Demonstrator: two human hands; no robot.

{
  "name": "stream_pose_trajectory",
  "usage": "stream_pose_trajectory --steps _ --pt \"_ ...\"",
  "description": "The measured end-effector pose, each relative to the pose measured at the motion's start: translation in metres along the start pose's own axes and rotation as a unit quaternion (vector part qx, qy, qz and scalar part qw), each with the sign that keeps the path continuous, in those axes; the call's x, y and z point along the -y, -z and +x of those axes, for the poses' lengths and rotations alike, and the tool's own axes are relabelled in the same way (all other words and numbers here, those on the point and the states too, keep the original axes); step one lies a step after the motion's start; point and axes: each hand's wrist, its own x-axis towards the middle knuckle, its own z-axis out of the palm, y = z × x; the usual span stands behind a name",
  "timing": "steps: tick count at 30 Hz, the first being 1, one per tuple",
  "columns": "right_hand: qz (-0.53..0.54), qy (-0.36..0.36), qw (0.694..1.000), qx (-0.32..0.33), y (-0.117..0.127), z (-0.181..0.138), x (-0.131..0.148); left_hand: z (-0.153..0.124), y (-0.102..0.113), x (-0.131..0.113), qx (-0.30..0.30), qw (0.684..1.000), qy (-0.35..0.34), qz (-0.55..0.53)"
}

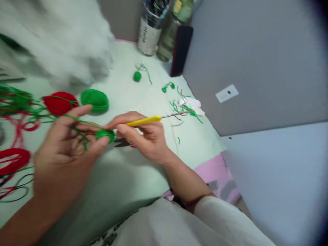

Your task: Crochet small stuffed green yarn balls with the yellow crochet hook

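Observation:
Between the thumb and fingers of my left hand [69,147] is a small green crochet piece [104,136], with green yarn [84,121] running over the fingers. My right hand [143,136] grips a crochet hook with a yellow handle [143,121]; its metal shaft points right, away from the piece. The fingertips of both hands are close together at the piece. Beneath my right hand lie scissors [122,142], mostly hidden, with the dark blades showing. Beyond my left hand sit an oval green crocheted piece [94,100] and a red crocheted piece [60,103].
White stuffing [77,41] is heaped at the back left. Tangled green yarn [15,99] and a red yarn loop [12,160] lie left. A small green ball [137,76] and yarn scraps [189,111] lie further back. A pen jar [149,34], bottle [166,41] and phone [181,51] stand by the grey partition [256,51].

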Motion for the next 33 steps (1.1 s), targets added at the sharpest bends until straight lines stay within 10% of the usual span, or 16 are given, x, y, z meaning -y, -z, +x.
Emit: stream_pose_trajectory --steps 4,11,20,27,33 --pt "-0.017 0.08 0.997 -0.015 -0.006 -0.001 -0.008 0.02 -0.032 -0.035 0.014 0.995 0.036 -0.093" --pt "-0.215 0.242 0.944 -0.071 -0.017 -0.016 -0.011 0.017 -0.019 -0.028 0.027 0.96 0.135 -0.246" --pt "0.057 0.05 0.994 -0.08 -0.013 -0.003 -0.002 0.023 -0.014 -0.037 0.033 0.992 0.042 -0.115" --pt "-0.169 0.2 0.963 -0.068 -0.016 -0.017 -0.004 0.021 -0.016 -0.035 0.008 0.996 0.029 -0.088" --pt "-0.23 0.193 0.952 -0.05 -0.015 -0.024 0.004 0.018 -0.017 -0.038 0.008 0.983 0.062 -0.174"
